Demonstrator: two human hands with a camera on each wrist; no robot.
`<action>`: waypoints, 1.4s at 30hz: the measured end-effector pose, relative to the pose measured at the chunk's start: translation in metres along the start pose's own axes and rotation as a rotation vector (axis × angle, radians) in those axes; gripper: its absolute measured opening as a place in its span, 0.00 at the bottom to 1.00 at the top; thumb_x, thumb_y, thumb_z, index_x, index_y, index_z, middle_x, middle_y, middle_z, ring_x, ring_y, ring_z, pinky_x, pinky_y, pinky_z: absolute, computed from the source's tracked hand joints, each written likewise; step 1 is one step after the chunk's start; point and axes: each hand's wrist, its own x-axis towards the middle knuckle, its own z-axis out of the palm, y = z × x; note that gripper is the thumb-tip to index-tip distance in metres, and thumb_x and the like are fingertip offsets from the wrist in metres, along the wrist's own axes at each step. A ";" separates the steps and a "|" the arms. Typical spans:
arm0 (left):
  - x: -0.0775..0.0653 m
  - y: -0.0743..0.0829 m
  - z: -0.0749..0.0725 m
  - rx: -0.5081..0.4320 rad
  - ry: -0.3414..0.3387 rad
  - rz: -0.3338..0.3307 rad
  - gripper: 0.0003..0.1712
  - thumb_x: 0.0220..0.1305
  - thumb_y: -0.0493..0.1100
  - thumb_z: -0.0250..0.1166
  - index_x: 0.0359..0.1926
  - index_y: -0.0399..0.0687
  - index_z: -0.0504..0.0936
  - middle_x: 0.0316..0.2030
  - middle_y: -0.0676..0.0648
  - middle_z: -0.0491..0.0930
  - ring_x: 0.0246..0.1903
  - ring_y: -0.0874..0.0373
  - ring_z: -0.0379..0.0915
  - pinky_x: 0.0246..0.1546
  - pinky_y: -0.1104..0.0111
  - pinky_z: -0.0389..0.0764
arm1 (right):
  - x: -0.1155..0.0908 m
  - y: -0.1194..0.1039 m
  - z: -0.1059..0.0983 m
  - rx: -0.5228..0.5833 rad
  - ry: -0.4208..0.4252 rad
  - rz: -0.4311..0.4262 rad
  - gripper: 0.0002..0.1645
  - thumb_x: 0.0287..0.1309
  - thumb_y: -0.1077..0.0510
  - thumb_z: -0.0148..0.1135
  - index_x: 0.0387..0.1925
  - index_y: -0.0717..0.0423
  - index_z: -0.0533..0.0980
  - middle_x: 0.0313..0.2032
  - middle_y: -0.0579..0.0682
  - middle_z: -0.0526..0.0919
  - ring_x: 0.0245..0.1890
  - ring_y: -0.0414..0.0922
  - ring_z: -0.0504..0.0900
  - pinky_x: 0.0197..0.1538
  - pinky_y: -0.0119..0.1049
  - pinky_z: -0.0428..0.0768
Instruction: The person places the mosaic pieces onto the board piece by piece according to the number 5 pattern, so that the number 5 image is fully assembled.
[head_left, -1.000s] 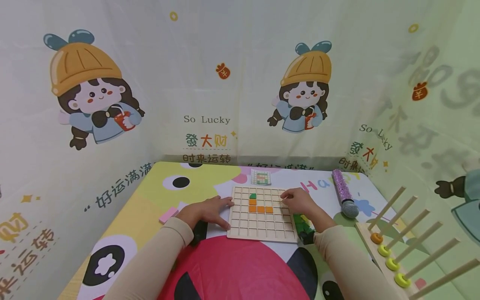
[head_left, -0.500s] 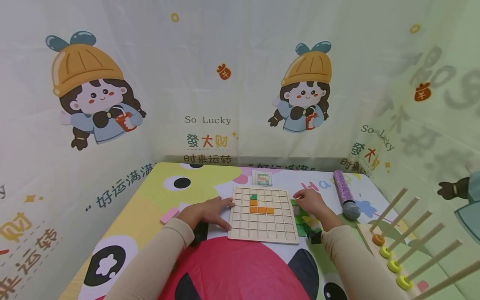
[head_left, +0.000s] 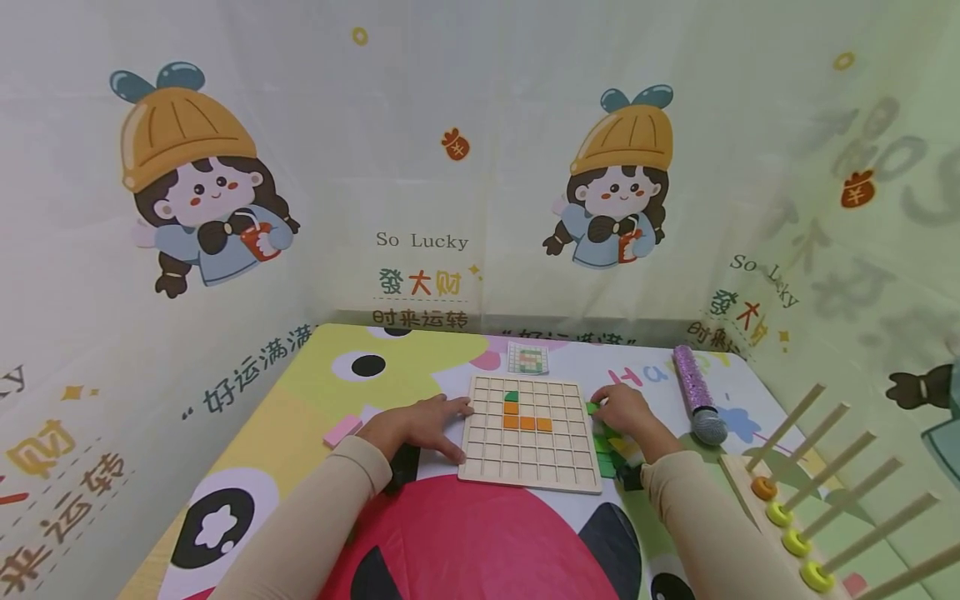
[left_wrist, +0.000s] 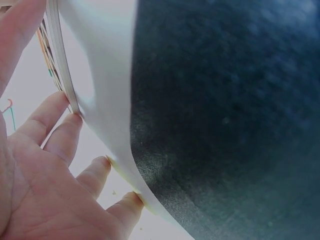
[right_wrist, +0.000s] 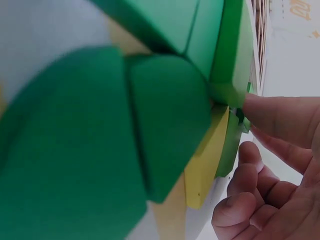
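Observation:
A wooden grid board (head_left: 491, 462) lies on the table, with several orange tiles (head_left: 527, 423) in an L shape and one green tile (head_left: 512, 397) above them. My left hand (head_left: 427, 423) rests at its left edge with fingers and thumb spread; fingertips (left_wrist: 74, 120) touch the board's edge in the left wrist view. Right of the board, my right hand (head_left: 624, 408) pinches a small green block (right_wrist: 246, 124) between thumb and index finger, the other fingers curled. Beside that hand lie more green blocks (right_wrist: 165, 120) and a yellow block (right_wrist: 207, 157).
A small printed pattern card (head_left: 528, 358) lies behind the board. At the right are a glittery pink microphone (head_left: 696, 392) and a wooden peg rack (head_left: 750, 492) with orange and yellow rings. A pink block (head_left: 342, 431) is left of my left hand.
My right hand has left the board's right edge, moved right over the green blocks, and now grips one. The left hand stays at the board's edge. The head view shifts slightly.

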 end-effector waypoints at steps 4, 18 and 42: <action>0.000 0.001 -0.001 -0.003 -0.004 0.002 0.55 0.51 0.62 0.80 0.78 0.66 0.64 0.78 0.39 0.59 0.76 0.41 0.55 0.71 0.41 0.66 | -0.001 0.000 -0.002 0.043 0.010 0.031 0.13 0.59 0.60 0.70 0.44 0.63 0.82 0.43 0.58 0.86 0.40 0.51 0.80 0.48 0.48 0.81; -0.003 0.002 -0.001 -0.007 -0.005 -0.003 0.56 0.50 0.62 0.80 0.78 0.64 0.65 0.77 0.39 0.60 0.77 0.39 0.54 0.71 0.39 0.66 | -0.007 -0.009 -0.002 0.125 0.044 0.035 0.09 0.64 0.64 0.65 0.45 0.64 0.79 0.43 0.59 0.83 0.41 0.52 0.78 0.49 0.49 0.80; 0.002 0.000 0.000 -0.006 -0.004 0.015 0.54 0.51 0.62 0.79 0.77 0.65 0.66 0.79 0.47 0.59 0.77 0.42 0.53 0.72 0.42 0.66 | 0.019 -0.057 0.022 0.328 -0.034 -0.076 0.07 0.67 0.64 0.62 0.43 0.60 0.83 0.42 0.55 0.84 0.43 0.50 0.79 0.48 0.45 0.79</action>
